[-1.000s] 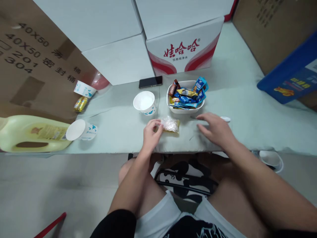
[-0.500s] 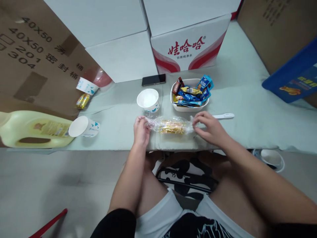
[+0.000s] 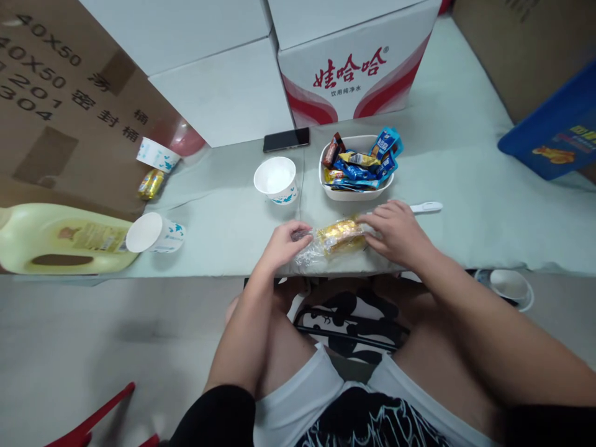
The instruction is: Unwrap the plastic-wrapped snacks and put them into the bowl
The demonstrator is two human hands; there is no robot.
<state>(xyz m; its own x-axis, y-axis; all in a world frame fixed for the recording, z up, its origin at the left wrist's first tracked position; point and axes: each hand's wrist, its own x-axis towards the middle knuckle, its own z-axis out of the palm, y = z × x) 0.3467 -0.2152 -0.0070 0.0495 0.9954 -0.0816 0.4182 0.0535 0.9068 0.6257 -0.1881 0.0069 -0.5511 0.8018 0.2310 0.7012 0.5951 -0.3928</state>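
A gold-wrapped snack bundle (image 3: 342,234) lies near the table's front edge, wrapped in clear plastic film (image 3: 310,257). My left hand (image 3: 285,243) has its thumb and fingers closed on the film's crumpled left end. At the other end my right hand (image 3: 395,228) grips the film with bent fingers, close against the gold wrappers; its fingertips partly cover that end. Behind the bundle stand a white paper cup (image 3: 275,180) and a white bowl (image 3: 356,195) full of blue, brown and yellow snack packets.
A white-handled utensil (image 3: 427,207) lies beyond my right hand. A phone (image 3: 286,139) rests before white cartons (image 3: 223,93). Leftward are a tipped paper cup (image 3: 156,233), a pale yellow jug (image 3: 69,239), another cup (image 3: 158,155) and gold packets (image 3: 151,184). A blue package (image 3: 554,130) stands right.
The stretched film has been gathered in: my left hand moved right, toward the bundle, and my right fingers now overlap the bundle's right end. The bundle shifted slightly right and tilted.
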